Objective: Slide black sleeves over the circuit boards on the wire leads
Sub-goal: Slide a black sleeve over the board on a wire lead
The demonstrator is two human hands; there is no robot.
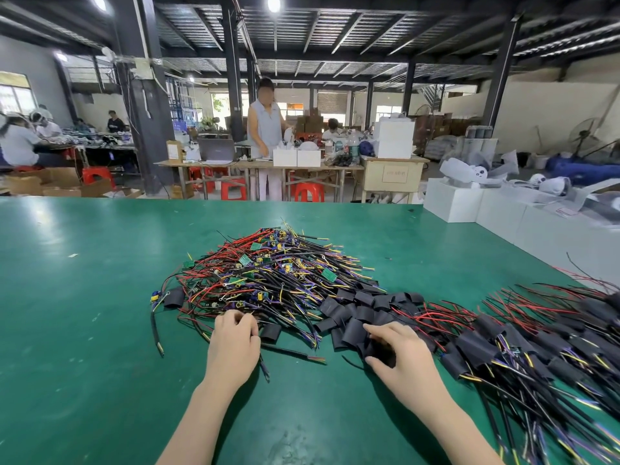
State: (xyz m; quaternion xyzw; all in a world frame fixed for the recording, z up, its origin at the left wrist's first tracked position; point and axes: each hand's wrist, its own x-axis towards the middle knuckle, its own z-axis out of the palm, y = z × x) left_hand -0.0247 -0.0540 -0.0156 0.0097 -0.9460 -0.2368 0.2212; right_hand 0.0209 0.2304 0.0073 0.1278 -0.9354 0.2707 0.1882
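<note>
A tangled heap of wire leads (268, 273) with small green circuit boards lies in the middle of the green table (84, 313). Loose black sleeves (352, 313) are piled at the heap's right front. My left hand (235, 340) is at the heap's near edge, fingers curled round a black wire lead (265, 367) that runs out under the palm. My right hand (399, 354) pinches a black sleeve (379, 350) at the near edge of the sleeve pile. To the right lies a row of sleeved leads (523, 347).
One black sleeve (173, 298) lies at the heap's left edge, another (270, 332) next to my left hand. White boxes (486, 213) stand along the table's far right. A person stands at a bench beyond the table; red stools stand under it.
</note>
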